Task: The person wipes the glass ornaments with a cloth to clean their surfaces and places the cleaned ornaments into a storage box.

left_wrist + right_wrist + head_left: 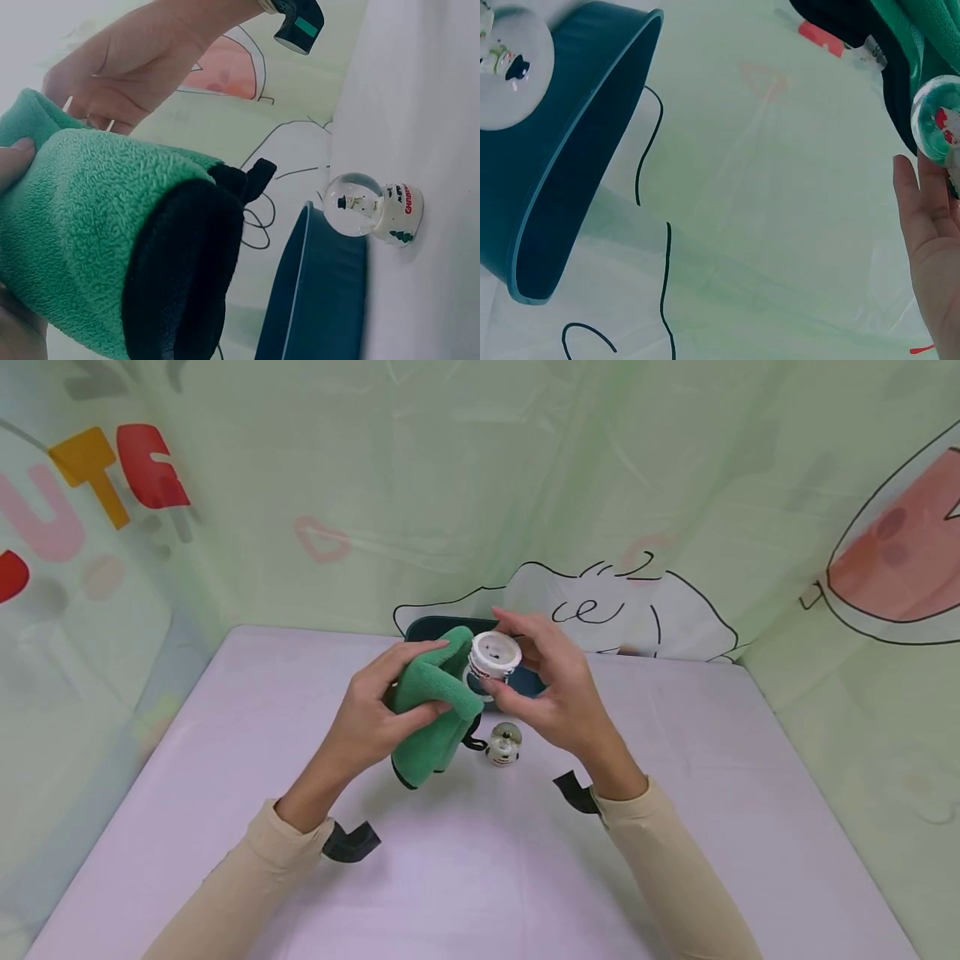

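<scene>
My left hand point(363, 718) grips a folded green cloth point(431, 689) with dark edging and a black loop. Beside it, my right hand point(555, 685) holds a small snow globe point(495, 653) between thumb and fingers, its white base turned up and its underside showing. The cloth comes right up to the globe's side. In the right wrist view, the held globe's clear dome point(930, 112) has red and white shapes inside. A second snow globe point(397, 214), with a snowman inside and a white lettered base, stands upright on the table below the hands.
Behind the hands sits a dark teal bin point(429, 627), partly hidden by cloth and hands. The table point(225, 793) has a pale lilac cover. Printed light-green sheets point(450, 485) hang at the back and both sides. Black wrist mounts point(352, 842) stick out from the sleeves.
</scene>
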Available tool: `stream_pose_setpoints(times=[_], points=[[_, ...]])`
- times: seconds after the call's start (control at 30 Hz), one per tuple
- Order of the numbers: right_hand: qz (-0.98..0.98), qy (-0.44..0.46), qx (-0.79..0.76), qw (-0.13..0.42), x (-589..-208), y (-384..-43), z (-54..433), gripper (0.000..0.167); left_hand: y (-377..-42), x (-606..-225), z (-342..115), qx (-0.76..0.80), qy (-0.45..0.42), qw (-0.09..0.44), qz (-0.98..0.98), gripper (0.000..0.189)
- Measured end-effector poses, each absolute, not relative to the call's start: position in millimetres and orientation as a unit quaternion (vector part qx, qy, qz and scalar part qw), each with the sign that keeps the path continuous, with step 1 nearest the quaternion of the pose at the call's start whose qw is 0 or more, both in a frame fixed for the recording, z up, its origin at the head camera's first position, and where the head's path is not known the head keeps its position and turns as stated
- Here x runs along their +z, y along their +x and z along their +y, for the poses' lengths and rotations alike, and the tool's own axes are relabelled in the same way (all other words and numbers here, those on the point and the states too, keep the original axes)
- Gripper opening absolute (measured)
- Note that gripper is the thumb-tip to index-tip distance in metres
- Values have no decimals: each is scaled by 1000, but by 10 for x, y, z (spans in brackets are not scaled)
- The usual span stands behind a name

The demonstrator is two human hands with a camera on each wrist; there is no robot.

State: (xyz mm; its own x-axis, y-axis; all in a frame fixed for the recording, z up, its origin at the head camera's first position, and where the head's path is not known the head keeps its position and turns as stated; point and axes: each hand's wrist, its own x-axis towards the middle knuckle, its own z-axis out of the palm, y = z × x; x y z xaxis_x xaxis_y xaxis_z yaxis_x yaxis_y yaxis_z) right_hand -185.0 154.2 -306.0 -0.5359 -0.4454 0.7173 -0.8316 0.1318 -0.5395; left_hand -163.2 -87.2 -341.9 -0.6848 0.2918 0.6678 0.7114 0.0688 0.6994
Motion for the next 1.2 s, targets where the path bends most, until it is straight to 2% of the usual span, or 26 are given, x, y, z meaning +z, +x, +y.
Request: stream_pose_setpoints(times=[0.13,0.4,0.57,0.73,0.87,1.2], points=[[-724,416,527,158,-3050,-1814,1537,70,-1626,-3416,-871,-590,-345,173,-710,64],[-745,405,513,132,-3031,-1783,1542,70,-1640,-3432,-894,-594,-329,175,-713,66],[-757,389,502,155,-3042,-1778,1539,58,-1643,-3417,-904,-606,-324,173,-705,68],[-756,427,452,205,-3069,-1814,1517,52,-1647,-3405,-887,-608,-332,174,-700,71],[-753,449,417,240,-3082,-1831,1492,52,-1647,-3400,-864,-602,-337,172,-703,74],[-760,462,365,274,-3090,-1825,1464,53,-1655,-3414,-839,-603,-335,158,-707,77]])
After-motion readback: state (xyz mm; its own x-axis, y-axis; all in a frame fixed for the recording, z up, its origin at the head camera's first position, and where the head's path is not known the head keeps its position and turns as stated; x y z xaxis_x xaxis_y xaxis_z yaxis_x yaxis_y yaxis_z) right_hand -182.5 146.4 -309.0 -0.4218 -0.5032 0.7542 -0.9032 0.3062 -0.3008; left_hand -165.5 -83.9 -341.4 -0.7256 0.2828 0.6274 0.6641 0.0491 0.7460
